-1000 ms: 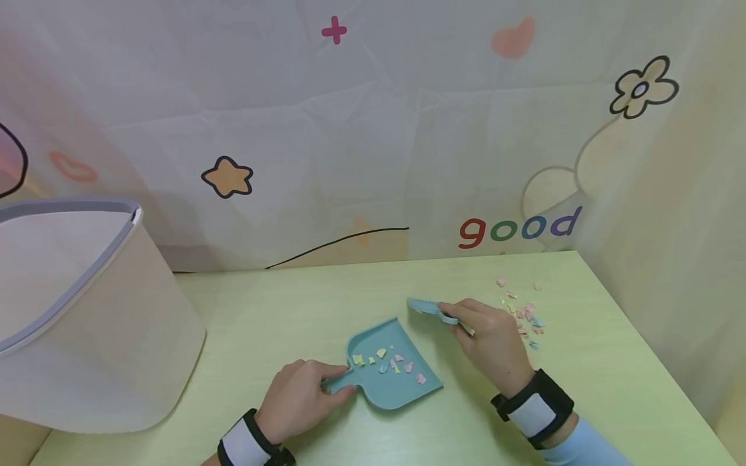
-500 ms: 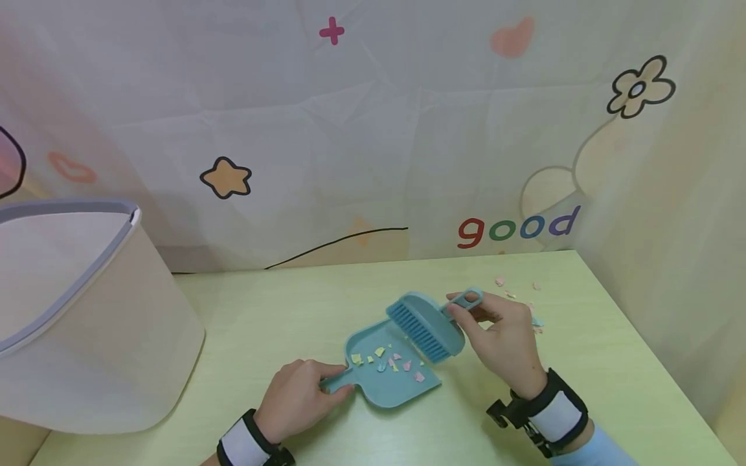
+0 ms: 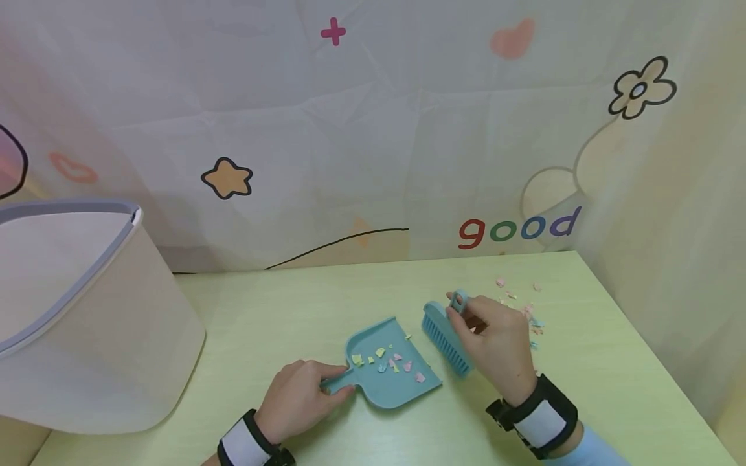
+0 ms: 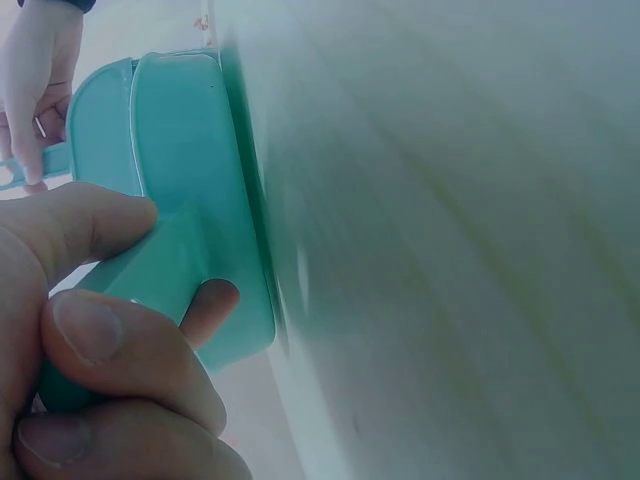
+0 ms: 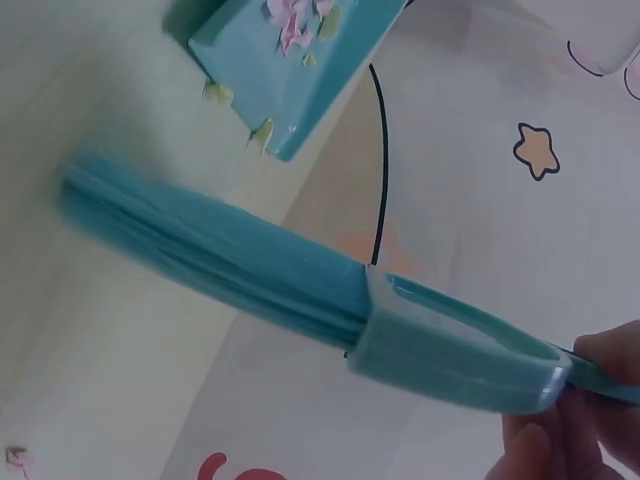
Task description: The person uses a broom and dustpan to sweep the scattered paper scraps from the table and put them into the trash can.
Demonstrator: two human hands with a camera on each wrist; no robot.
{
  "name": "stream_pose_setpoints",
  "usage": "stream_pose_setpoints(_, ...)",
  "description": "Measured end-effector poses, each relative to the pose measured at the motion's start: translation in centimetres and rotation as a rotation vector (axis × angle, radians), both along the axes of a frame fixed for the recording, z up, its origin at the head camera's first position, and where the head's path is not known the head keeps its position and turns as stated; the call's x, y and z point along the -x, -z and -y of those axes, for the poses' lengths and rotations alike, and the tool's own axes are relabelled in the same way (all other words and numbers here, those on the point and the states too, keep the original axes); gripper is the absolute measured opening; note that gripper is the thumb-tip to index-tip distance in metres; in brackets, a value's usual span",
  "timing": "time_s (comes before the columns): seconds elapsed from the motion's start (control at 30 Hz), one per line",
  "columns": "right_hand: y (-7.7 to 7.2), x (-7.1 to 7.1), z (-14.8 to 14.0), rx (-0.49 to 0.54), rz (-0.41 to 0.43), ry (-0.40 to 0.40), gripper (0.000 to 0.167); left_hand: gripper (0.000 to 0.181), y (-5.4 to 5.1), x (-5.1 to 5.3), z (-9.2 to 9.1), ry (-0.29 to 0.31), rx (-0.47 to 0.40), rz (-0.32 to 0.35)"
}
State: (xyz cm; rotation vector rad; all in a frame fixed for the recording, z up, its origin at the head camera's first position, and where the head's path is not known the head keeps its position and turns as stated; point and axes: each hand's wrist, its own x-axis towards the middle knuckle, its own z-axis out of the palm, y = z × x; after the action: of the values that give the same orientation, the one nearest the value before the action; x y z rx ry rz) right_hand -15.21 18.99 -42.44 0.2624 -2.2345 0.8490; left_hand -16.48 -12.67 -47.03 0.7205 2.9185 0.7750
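A blue dustpan (image 3: 384, 388) lies on the table with several yellow, pink and blue paper scraps in it. Its short handle (image 3: 338, 382) is gripped by my left hand (image 3: 300, 395), the thumb and curled fingers round it in the left wrist view. My right hand (image 3: 495, 340) pinches the handle of a small blue brush (image 3: 445, 336). The brush is just right of the dustpan's front edge, apart from it, bristles down. In the right wrist view the bristles (image 5: 220, 250) are blurred. Scraps (image 3: 527, 314) lie on the table behind my right hand, which partly hides them.
A large white bin (image 3: 111, 323) with a grey-violet rim stands at the left of the light green table (image 3: 280, 310). A printed cloth (image 3: 350, 129) hangs along the table's back edge, and more cloth hangs at the right.
The brush has gone from raised, to over the dustpan's front edge, and then back right and down, clear of it. My left hand and the dustpan have hardly moved.
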Motion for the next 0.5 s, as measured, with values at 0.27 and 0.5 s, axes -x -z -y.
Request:
stream_pose_setpoints(0.27, 0.12, -0.16, 0.69, 0.115, 0.109, -0.083, 0.009, 0.031, -0.07, -0.06, -0.09, 0.005, 0.003, 0.005)
stream_pose_setpoints(0.5, -0.53, -0.22, 0.03, 0.288, 0.105, -0.071, 0.017, 0.031, -0.14, -0.15, -0.08, 0.014, 0.0, 0.005)
